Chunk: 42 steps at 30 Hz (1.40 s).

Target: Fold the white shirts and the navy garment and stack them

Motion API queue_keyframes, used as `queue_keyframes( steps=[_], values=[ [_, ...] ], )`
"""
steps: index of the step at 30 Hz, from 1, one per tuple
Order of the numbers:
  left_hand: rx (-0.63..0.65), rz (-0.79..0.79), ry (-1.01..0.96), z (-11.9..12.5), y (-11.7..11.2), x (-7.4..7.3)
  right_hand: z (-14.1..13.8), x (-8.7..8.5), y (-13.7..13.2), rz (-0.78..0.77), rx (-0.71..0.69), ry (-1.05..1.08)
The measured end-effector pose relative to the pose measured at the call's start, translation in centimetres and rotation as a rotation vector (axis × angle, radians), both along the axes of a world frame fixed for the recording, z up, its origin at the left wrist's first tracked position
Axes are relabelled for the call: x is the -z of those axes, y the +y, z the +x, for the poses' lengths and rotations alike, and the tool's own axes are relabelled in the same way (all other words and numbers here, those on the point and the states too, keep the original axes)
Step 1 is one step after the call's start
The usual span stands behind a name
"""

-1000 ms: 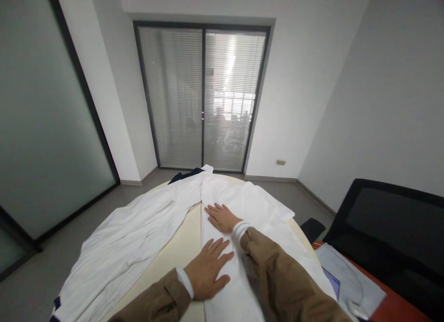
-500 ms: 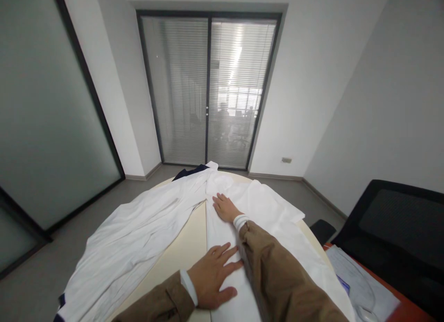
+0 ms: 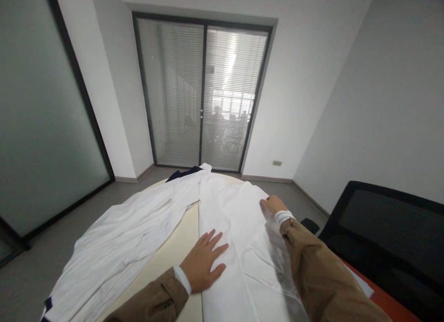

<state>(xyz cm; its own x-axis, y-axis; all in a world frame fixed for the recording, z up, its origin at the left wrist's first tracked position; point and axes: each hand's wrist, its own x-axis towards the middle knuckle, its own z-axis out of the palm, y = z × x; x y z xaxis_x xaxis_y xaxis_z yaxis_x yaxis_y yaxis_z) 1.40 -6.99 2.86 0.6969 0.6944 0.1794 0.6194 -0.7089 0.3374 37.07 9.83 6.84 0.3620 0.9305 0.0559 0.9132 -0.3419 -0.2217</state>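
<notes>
A white garment (image 3: 138, 234) lies spread over a round cream table (image 3: 183, 246), with a dark blue collar (image 3: 182, 173) at its far end. My left hand (image 3: 204, 262) lies flat and open on the garment's right half near its inner edge. My right hand (image 3: 272, 205) is farther out at the right edge of the fabric. Its fingers are curled over that edge and appear to grip the cloth. Both arms wear brown sleeves with white cuffs.
A black mesh office chair (image 3: 388, 229) stands at the right, beside an orange-red surface (image 3: 391, 306). Ahead is a glass sliding door with blinds (image 3: 201, 95). A frosted glass wall (image 3: 38, 118) runs along the left. Grey floor surrounds the table.
My right hand has left the middle of the garment and gone right to its outer edge. The right flap now lies folded inward, covering more of the table. My left hand stays pressed in place.
</notes>
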Motion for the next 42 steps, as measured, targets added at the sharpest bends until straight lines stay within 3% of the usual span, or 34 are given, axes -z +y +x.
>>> queue_keyframes(
  steps=[5,10,15,19,26,34,37,42],
  values=[
    [0.004,0.016,0.011,0.1,-0.1,0.5,-1.0,-1.7,-0.1,-0.007,-0.100,0.028],
    [0.001,0.025,0.016,0.0,-0.2,0.8,-5.1,-3.5,-0.1,0.030,-0.213,0.002],
    [-0.001,0.022,0.029,-0.2,-0.1,1.0,-9.7,-3.1,-0.8,0.001,-0.349,0.012],
    [-0.011,0.020,0.042,0.0,-0.1,1.0,-11.6,-1.8,-1.6,-0.051,-0.415,0.057],
    [-0.057,-0.023,0.140,-0.6,0.5,0.2,-12.1,0.3,-2.1,-0.212,-0.548,0.277],
    [-0.135,-0.153,0.210,-4.4,2.5,-0.9,-11.2,-0.3,-2.0,-0.395,-0.750,0.477],
    [-0.163,-0.181,0.241,-5.4,2.6,-2.0,-10.8,-0.2,-2.6,-0.431,-0.928,0.400],
    [-0.157,-0.152,0.230,-5.4,2.2,-3.0,-11.1,0.3,-4.1,-0.229,-1.094,0.114]
  ],
)
